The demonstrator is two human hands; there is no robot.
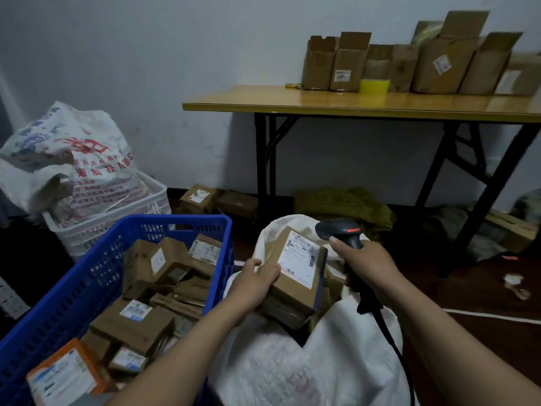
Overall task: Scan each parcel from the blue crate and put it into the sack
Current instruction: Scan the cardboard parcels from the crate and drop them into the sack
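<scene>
Left hand [254,281], head view: grips parcel [295,273] at near edge, label up, above open sack [336,361]. Right hand [366,265] wrapped round scanner [341,230], aimed at label. In sack mouth, other parcels [285,313]; blue crate [87,288] well stocked. Judgement: most work left.

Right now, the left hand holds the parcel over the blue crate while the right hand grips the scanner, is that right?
No: the head view shows the left hand holding the parcel over the white sack, not the blue crate; the right hand grips the scanner.
</scene>
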